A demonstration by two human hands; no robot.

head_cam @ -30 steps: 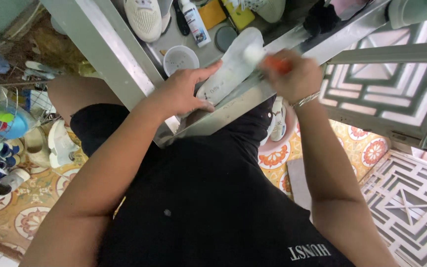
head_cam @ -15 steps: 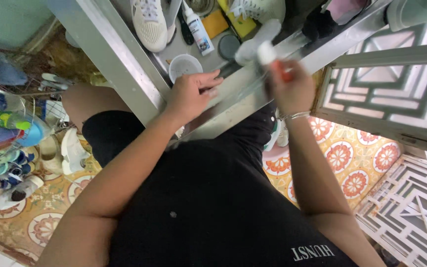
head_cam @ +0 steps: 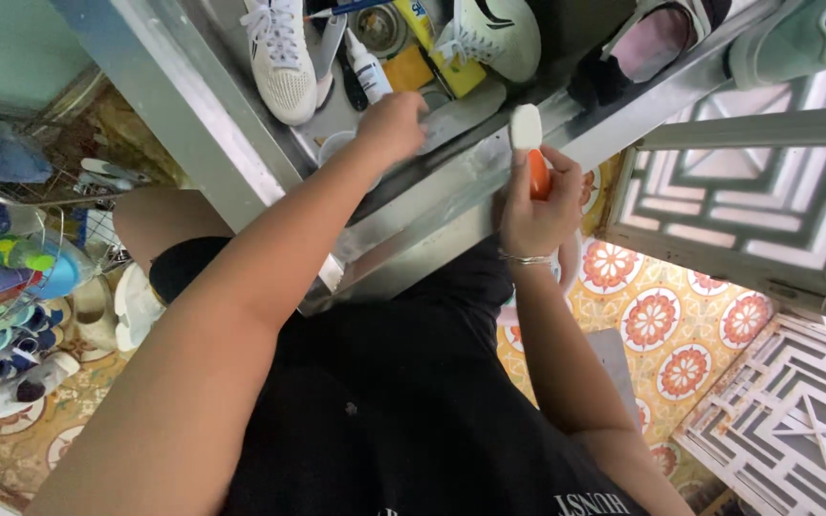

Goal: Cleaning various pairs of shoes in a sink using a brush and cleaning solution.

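Observation:
My left hand (head_cam: 392, 119) reaches forward over the metal tray (head_cam: 241, 134), fingers curled on the near end of a pale grey insole (head_cam: 466, 107) that lies flat in the tray. A white cup (head_cam: 335, 145) sits partly hidden just under that wrist. My right hand (head_cam: 535, 212) is held up at the tray's front rim, gripping a brush with an orange handle (head_cam: 539, 174) and a white head (head_cam: 526, 125) pointing up, close to the insole's edge.
The tray holds a white knit sneaker (head_cam: 279, 48), a second white sneaker (head_cam: 491, 31), a small white bottle (head_cam: 367, 67), a yellow sponge (head_cam: 408, 69) and a round tin (head_cam: 380, 29). A metal lattice gate (head_cam: 748, 191) stands right; a wire rack (head_cam: 11, 258) stands left.
My left hand moved from the tray's front edge forward, and the insole now lies farther in. My right hand drew back and tipped the brush upright. The view shifted up.

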